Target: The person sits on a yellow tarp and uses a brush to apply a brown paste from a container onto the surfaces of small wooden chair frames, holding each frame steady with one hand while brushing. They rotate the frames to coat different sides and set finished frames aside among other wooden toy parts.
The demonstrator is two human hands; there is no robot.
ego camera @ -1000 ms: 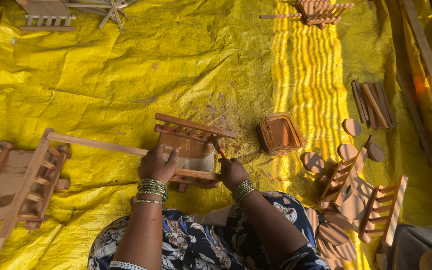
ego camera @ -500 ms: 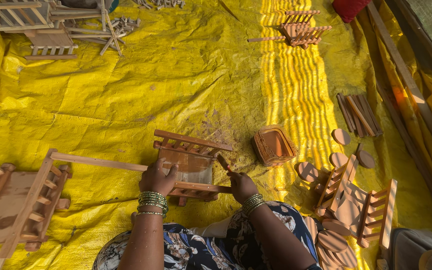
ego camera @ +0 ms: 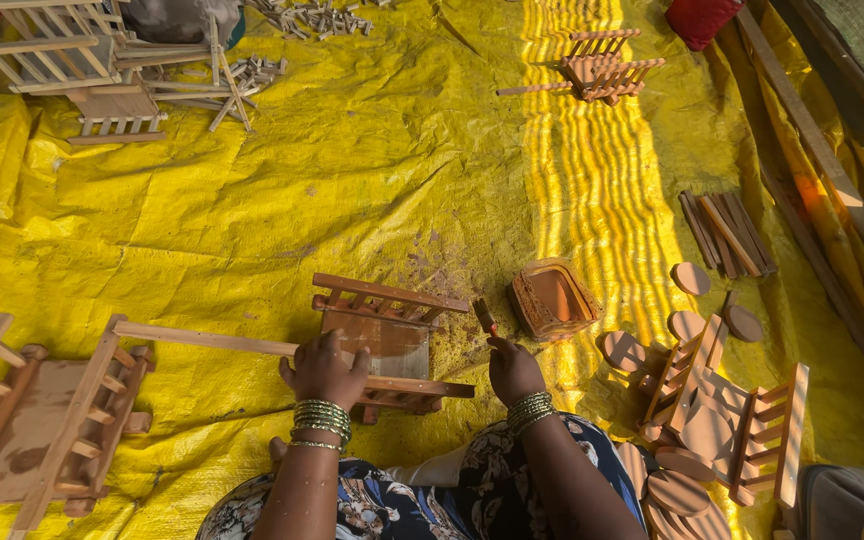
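Right hand (ego camera: 514, 370): my fingers are pinched narrow on a small brush (ego camera: 485, 317), its dark tip raised just beside the right end of the wooden toy cart (ego camera: 382, 345). Green bangles sit on the wrist.

Left hand (ego camera: 325, 368): my fingers are curled over the cart's near side rail and flat bed, pressing it down on the yellow tarpaulin (ego camera: 252, 200) directly in front of my knees.

Wooden toy cart: slatted rails front and back, a plain board bed, a long pole (ego camera: 202, 338) running out to the left. By my judgement it is light and stiff, but the thin spindles would snap if squeezed, so the solid rail or bed edge is the place to hold. The reddish-brown rails may carry wet stain and so be slippery; I cannot tell.

Small square dish (ego camera: 552, 298): reddish-brown inside, just right of the brush.

Round wooden discs (ego camera: 690, 278): several, loose, further right, some near a second slatted frame (ego camera: 722, 410) lying on its side.

Bundle of dark sticks (ego camera: 727, 232): right, beyond the discs.

Unstained cart (ego camera: 37, 420): left, pale wood, well apart from my hands.

Far edge: another stained cart (ego camera: 607, 68) in a sunlit strip, pale frames (ego camera: 62, 50) and scattered offcuts (ego camera: 332, 15) top left.
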